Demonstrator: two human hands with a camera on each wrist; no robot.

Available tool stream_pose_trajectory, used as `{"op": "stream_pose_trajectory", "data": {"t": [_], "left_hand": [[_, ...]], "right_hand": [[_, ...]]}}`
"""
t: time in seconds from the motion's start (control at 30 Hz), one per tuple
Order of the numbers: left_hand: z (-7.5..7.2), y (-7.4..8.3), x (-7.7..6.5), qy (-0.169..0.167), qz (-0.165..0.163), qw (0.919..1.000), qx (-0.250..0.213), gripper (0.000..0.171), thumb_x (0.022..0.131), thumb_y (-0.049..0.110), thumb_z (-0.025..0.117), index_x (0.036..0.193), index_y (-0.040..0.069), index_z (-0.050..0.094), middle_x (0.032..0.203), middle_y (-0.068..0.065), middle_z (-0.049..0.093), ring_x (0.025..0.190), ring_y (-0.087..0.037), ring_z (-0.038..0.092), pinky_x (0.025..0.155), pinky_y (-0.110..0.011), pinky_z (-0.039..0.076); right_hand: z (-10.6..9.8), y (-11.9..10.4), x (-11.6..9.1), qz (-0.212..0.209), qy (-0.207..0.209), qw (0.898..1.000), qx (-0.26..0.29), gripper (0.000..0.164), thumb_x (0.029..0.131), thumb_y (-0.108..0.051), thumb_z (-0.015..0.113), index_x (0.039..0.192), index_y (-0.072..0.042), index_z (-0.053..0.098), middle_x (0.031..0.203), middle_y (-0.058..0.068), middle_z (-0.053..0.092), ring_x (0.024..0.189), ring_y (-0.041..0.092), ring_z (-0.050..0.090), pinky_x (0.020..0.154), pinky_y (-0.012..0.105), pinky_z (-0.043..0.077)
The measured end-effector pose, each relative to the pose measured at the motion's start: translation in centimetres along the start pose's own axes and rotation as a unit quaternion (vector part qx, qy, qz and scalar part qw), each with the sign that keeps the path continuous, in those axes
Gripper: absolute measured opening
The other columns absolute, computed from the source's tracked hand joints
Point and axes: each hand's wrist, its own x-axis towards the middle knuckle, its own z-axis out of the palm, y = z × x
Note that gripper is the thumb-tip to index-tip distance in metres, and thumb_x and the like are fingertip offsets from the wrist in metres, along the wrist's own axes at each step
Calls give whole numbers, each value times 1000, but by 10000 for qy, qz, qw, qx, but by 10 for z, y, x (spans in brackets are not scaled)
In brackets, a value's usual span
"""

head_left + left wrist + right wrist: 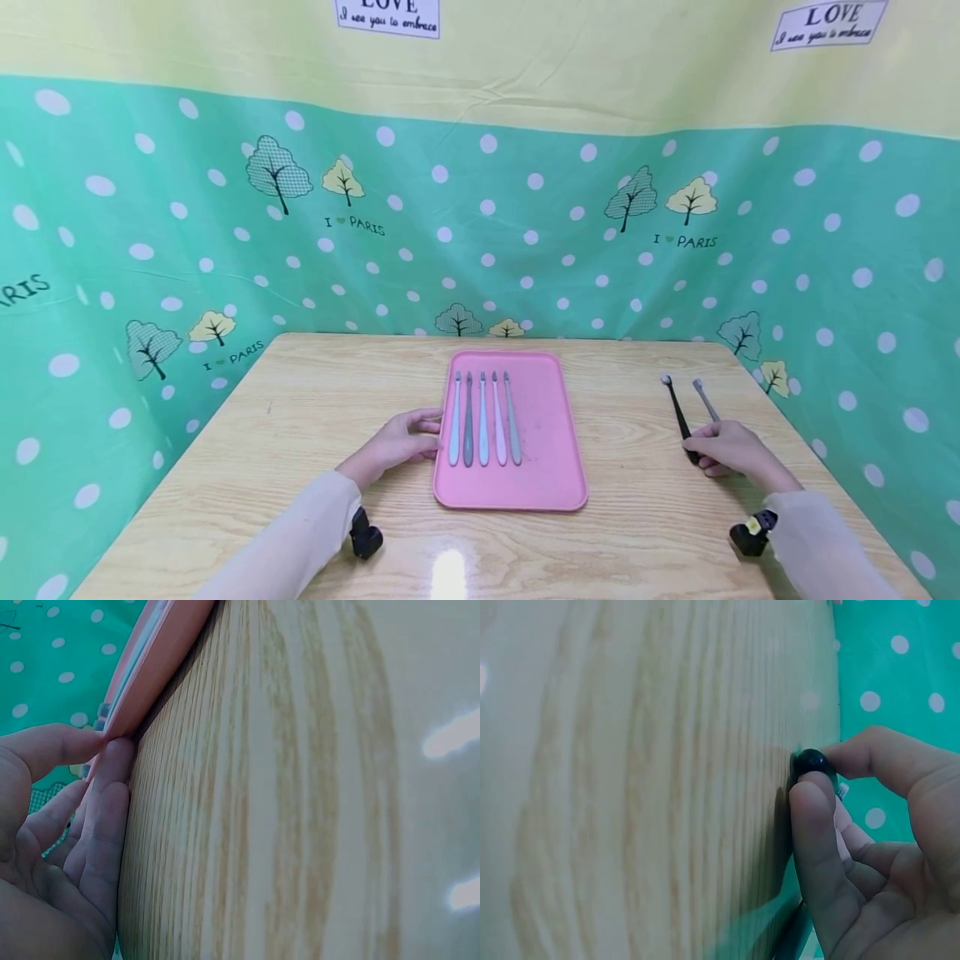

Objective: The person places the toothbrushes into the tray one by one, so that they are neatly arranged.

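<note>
A pink tray (546,433) lies on the table, with several toothbrushes (483,425) side by side in its left half, heads toward the back. At the tray's left edge, my left hand (400,439) pinches the rim between thumb and fingers; the left wrist view shows the thumb tip (82,742) over the rim. Over on the right, my right hand (731,450) holds a black toothbrush (678,412) by the handle's near end, its head pointing away from me. Just right of it is a grey toothbrush (706,400), its lower handle hidden by the hand.
The light wood table (337,367) ends at the back and sides against a green curtain (480,208) with white dots and printed trees. Black wrist cameras (366,533) sit below each hand. Light glares off the table's front.
</note>
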Motion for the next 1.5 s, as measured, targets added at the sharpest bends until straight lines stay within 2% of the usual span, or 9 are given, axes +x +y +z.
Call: {"op": "stream_pose_trajectory", "data": {"t": [0.27, 0.47, 0.63, 1.03, 1.5], "left_hand": [[0, 0, -1, 3, 3, 10000, 4, 66, 88, 17, 75, 148, 8, 49, 122, -11, 60, 92, -22, 70, 81, -37, 58], [0, 0, 0, 25, -13, 10000, -26, 65, 88, 16, 75, 148, 8, 49, 122, -11, 59, 92, -22, 70, 82, -37, 58], [0, 0, 0, 19, -29, 10000, -58, 66, 88, 15, 75, 148, 8, 49, 122, -12, 59, 92, -23, 70, 82, -37, 58], [-1, -2, 1, -7, 27, 10000, -29, 66, 88, 16, 75, 148, 8, 49, 122, -12, 59, 91, -23, 70, 82, -38, 58], [-1, -2, 0, -15, 28, 10000, -81, 65, 89, 15, 75, 148, 8, 48, 123, -12, 59, 93, -23, 70, 83, -37, 58]], "right_hand": [[1, -3, 0, -61, -59, 10000, -32, 50, 92, -21, 68, 121, 17, 53, 88, 13, 61, 72, 19, 63, 63, 32, 60], [4, -9, -1, -259, -222, 9994, 96, 55, 95, -22, 66, 127, 19, 47, 86, 12, 63, 72, 19, 63, 64, 32, 60], [12, -16, 0, -430, -428, 9978, 268, 55, 97, -21, 64, 129, 19, 44, 85, 11, 64, 73, 19, 64, 65, 32, 60], [32, -42, -2, -580, -551, 9962, 358, 49, 96, -18, 65, 126, 16, 48, 81, 10, 64, 70, 18, 64, 63, 33, 60], [60, -67, 1, -766, -1075, 9875, 858, 48, 94, -17, 67, 126, 14, 49, 81, 11, 65, 70, 17, 65, 63, 31, 60]]}}
